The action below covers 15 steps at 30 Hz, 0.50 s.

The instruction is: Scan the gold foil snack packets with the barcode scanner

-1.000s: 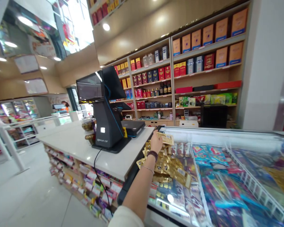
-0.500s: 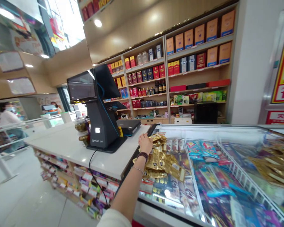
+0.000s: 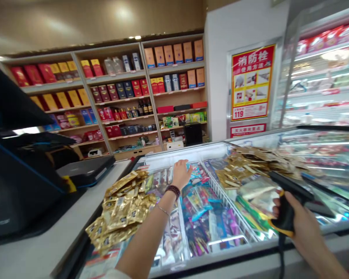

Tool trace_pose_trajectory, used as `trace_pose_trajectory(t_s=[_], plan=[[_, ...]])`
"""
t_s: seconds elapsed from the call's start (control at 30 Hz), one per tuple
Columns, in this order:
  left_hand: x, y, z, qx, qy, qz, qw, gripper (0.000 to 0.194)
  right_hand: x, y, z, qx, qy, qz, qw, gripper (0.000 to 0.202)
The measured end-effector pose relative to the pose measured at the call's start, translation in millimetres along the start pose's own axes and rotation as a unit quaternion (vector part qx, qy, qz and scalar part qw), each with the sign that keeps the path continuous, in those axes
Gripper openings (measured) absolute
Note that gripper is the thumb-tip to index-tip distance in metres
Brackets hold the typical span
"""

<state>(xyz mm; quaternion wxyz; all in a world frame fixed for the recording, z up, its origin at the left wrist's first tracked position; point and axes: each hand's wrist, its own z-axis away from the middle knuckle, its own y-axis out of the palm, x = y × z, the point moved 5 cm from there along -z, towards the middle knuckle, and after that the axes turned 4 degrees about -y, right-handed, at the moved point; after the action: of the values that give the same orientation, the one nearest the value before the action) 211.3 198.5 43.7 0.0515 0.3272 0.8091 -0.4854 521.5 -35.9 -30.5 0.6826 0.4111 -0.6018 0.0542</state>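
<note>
My left hand point(image 3: 181, 174), with a dark beaded bracelet at the wrist, is stretched over the freezer's glass top, its fingers extended and nothing visible in them. To its left lies a heap of gold packets point(image 3: 125, 209) on the glass. My right hand point(image 3: 298, 217) is wrapped round a black and yellow handheld scanner point(image 3: 287, 213), whose cable hangs down. Beyond the scanner, a second pile of gold packets point(image 3: 258, 161) spreads across the glass. Colourful wrapped goods point(image 3: 203, 209) show inside the freezer beneath my left hand.
A black checkout terminal point(image 3: 14, 170) stands on the counter point(image 3: 31, 252) at the left. Shelves of boxed goods point(image 3: 119, 91) line the back wall. On the right are a red and yellow sign point(image 3: 251, 83) and a lit display fridge point(image 3: 328, 77).
The view has swung to the right. My left hand has left the near heap of gold packets and is further right over the glass. My right hand with the scanner has come into view.
</note>
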Motion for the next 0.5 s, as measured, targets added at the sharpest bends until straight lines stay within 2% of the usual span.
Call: trace_pose_trajectory(t_s=[0.07, 0.13, 0.23, 0.3, 0.37, 0.5], plan=[[-43, 35.3, -9, 0.04, 0.022, 0.026, 0.999, 0.04, -4, 1, 5, -0.023, 0.04, -0.024, 0.999, 0.058], [-83, 68.0, -15, 0.078, 0.037, 0.044, 0.995, 0.045, -3, 6, 9, -0.025, 0.048, -0.03, 0.998, 0.069], [-128, 112.0, -17, 0.133, 0.043, 0.048, 0.989, 0.055, 1, 10, 13, -0.024, 0.044, -0.032, 0.998, 0.081], [-144, 136.2, -16, 0.162, 0.027, 0.034, 0.986, 0.059, 2, 10, 12, -0.026, 0.039, -0.033, 0.998, 0.084], [-148, 152.7, -14, 0.169, -0.005, 0.024, 0.985, 0.062, 1, 9, 11, -0.028, 0.035, -0.033, 0.998, 0.084], [-139, 161.3, -12, 0.13, -0.05, 0.076, 0.987, 0.055, -2, 8, 9, -0.026, 0.033, -0.025, 0.999, 0.079]])
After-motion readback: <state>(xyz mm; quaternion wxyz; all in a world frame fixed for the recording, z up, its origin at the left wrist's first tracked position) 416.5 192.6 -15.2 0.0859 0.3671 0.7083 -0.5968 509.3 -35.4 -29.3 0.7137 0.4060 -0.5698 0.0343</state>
